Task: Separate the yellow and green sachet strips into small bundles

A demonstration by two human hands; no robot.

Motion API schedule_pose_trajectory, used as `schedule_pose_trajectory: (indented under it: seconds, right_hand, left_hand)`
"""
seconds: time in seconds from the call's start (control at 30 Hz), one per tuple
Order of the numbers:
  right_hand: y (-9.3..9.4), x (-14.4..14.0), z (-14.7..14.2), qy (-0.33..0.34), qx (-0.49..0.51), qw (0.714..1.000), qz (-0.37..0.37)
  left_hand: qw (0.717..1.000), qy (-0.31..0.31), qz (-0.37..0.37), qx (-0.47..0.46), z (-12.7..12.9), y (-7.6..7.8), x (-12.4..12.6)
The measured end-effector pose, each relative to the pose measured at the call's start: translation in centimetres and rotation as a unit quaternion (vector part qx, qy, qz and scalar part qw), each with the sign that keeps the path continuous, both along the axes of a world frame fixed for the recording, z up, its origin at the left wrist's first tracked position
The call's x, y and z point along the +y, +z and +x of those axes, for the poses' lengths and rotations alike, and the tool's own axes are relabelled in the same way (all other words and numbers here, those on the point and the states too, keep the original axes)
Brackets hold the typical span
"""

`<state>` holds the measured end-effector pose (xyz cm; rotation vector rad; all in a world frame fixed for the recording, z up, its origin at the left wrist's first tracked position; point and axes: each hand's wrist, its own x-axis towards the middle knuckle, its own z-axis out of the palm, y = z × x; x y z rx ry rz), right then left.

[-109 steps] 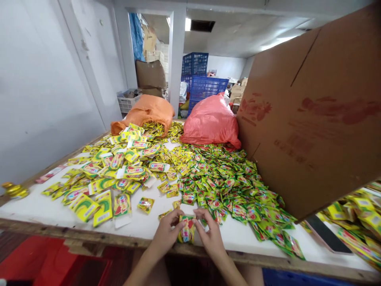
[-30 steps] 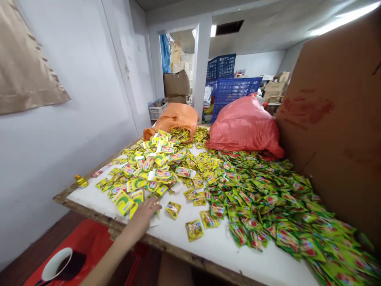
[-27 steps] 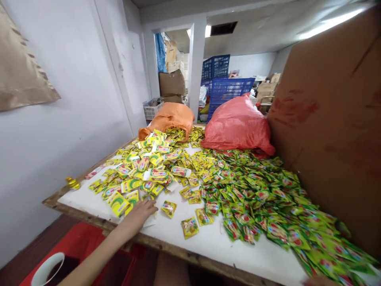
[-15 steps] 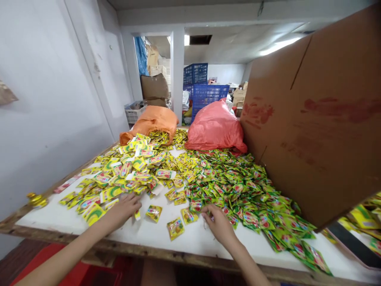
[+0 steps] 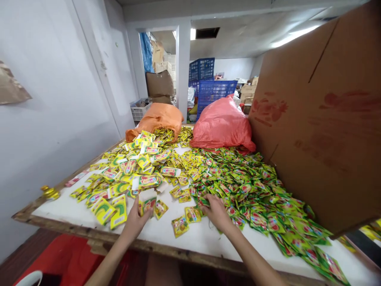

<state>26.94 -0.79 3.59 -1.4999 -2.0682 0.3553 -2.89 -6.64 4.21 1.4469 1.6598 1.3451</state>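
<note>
My left hand (image 5: 137, 221) is closed around a small yellow-and-green carton (image 5: 147, 203) with its white top flap open. My right hand (image 5: 217, 212) is at the near edge of a heap of green sachets (image 5: 238, 190), its fingers pinched on a green sachet (image 5: 203, 201). Between the hands, a few yellow sachets (image 5: 180, 226) lie on the white tabletop (image 5: 205, 242). Beyond my left hand is a pile of yellow cartons (image 5: 145, 181), several with open flaps.
An orange sack (image 5: 163, 115) spills yellow sachets at the back. Beside it sits a red sack (image 5: 223, 125). A large cardboard box (image 5: 315, 131) stands along the right. A gold-coloured object (image 5: 50, 192) lies by the left edge. Blue crates (image 5: 216, 92) are stacked behind.
My left hand has come away from the carton pile, moving right with a carton now upright in it. My right hand has stayed at the green heap, its fingertips now on a sachet. The view has shifted slightly.
</note>
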Motion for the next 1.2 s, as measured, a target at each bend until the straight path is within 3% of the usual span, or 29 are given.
schedule_pose_trajectory:
  seconds: [0.1,0.17,0.3,0.4,0.6,0.73,0.83,1.07,1.2]
  right_hand:
    - [0.6,-0.6,-0.2,0.041,0.090,0.994,-0.053]
    - [0.5,-1.3,-1.0,0.098,0.195,0.966,-0.136]
    - [-1.0,-2.7,-3.5,0.151,0.345,0.885,-0.273]
    - [-2.3,-3.3,-4.5,0.125,0.393,0.864,-0.288]
    - [-3.3,-3.1,-3.9,0.088,0.403,0.870,-0.271]
    - [-3.8,-3.0,-3.3,0.030,0.389,0.895,-0.214]
    - [-3.9,-3.2,-3.2,0.011,0.373,0.905,-0.204]
    - [-4.6,-4.1,-4.8,-0.032,0.407,0.876,-0.256]
    - [-4.7,-4.2,-5.2,-0.034,0.402,0.881,-0.248]
  left_hand:
    - [0.988,-0.003,-0.043,-0.147,1.1,-1.3,-0.6]
    - [0.974,-0.020,-0.079,-0.210,1.9,-2.0,-0.9]
    - [0.957,-0.094,-0.139,-0.236,3.2,-2.4,-1.1]
    - [0.942,-0.168,-0.163,-0.239,3.4,-1.9,-1.1]
    - [0.932,-0.205,-0.192,-0.231,3.8,-0.7,-1.2]
    - [0.920,-0.243,-0.209,-0.224,4.1,-0.8,-1.3]
    - [0.922,-0.234,-0.209,-0.226,4.0,-1.2,-1.3]
    - [0.931,-0.228,-0.205,-0.197,3.8,-1.6,-1.3]
    - [0.930,-0.230,-0.203,-0.201,4.0,-1.5,-1.2]
